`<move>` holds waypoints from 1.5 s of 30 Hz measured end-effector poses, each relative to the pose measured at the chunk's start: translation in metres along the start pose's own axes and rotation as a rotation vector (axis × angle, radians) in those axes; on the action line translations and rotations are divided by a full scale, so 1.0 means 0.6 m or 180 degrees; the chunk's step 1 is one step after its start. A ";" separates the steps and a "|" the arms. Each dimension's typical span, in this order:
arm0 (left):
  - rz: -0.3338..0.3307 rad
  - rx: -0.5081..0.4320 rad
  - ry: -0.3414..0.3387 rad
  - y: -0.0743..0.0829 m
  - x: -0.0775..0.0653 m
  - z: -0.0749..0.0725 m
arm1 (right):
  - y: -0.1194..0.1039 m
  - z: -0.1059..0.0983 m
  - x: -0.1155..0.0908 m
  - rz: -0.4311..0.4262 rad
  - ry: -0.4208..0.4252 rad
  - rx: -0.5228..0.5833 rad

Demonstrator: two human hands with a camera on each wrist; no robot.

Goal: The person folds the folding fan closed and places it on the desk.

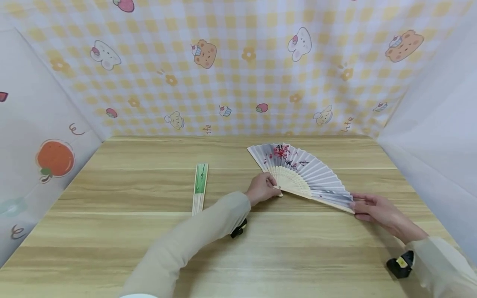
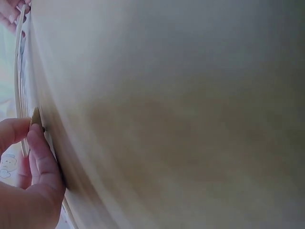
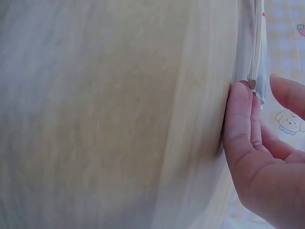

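Observation:
A folding fan, grey-white with red blossoms and pale wooden ribs, lies spread to the right of centre in the head view. My left hand pinches its narrow pivot end; in the left wrist view that hand has thumb and fingers on either side of the ribs. My right hand is at the fan's right outer corner. In the right wrist view its fingertips touch the fan's end stick, while the thumb stands apart from it. A second fan, green and folded, lies left of my left hand.
The wooden table meets a yellow-checked cloth at the back. White cloth walls flank both sides. My left sleeve passes close to the green fan's lower end.

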State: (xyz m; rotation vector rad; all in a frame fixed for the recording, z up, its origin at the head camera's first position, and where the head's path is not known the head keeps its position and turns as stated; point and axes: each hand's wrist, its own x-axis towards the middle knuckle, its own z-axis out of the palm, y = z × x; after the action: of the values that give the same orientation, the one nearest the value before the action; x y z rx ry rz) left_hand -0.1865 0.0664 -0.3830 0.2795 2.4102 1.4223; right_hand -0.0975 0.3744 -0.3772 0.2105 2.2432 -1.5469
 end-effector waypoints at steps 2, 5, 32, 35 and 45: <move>0.0011 0.0009 0.0026 -0.003 -0.002 -0.002 | -0.002 0.000 0.002 -0.0026 -0.0029 0.0040; 0.0013 0.0004 0.0030 -0.007 -0.007 -0.005 | -0.005 0.002 0.003 -0.0020 -0.0058 0.0084; -0.0426 -0.0602 -0.0014 -0.020 -0.063 -0.011 | -0.020 0.021 0.015 -0.0064 -0.0100 0.0099; -0.0404 -0.0615 0.0024 -0.023 -0.066 -0.008 | -0.021 0.021 0.014 -0.0076 -0.0081 0.0091; -0.0265 -0.0554 0.0023 -0.027 -0.074 -0.010 | -0.026 0.027 0.014 -0.0083 -0.0030 -0.0021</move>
State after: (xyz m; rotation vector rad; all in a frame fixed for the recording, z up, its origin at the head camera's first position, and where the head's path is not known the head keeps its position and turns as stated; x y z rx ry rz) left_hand -0.1475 0.0392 -0.3866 0.1302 2.2573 1.5844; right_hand -0.1062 0.3529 -0.3722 0.1724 2.2519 -1.5504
